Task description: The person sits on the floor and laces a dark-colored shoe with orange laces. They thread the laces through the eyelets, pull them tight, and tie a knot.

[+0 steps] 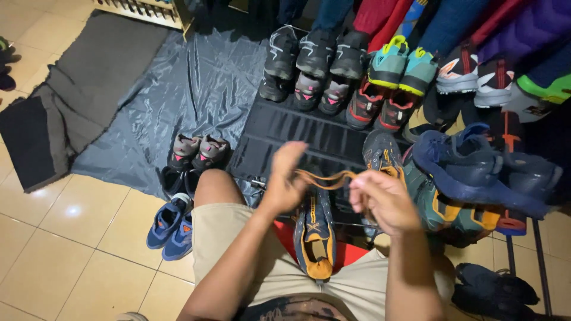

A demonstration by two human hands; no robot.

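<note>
The left hand point(285, 178) and right hand point(383, 199) each pinch an end of the orange shoelace point(324, 178) stretched between them. Just below and between the hands, the dark hiking shoe with orange lining point(315, 235) rests between the person's thighs.

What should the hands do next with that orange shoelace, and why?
Probably pull the two ends apart to draw it snug. The left hand and right hand each pinch an end of the orange lace, which hangs loose between them above the dark shoe with orange trim resting between the knees.
</note>
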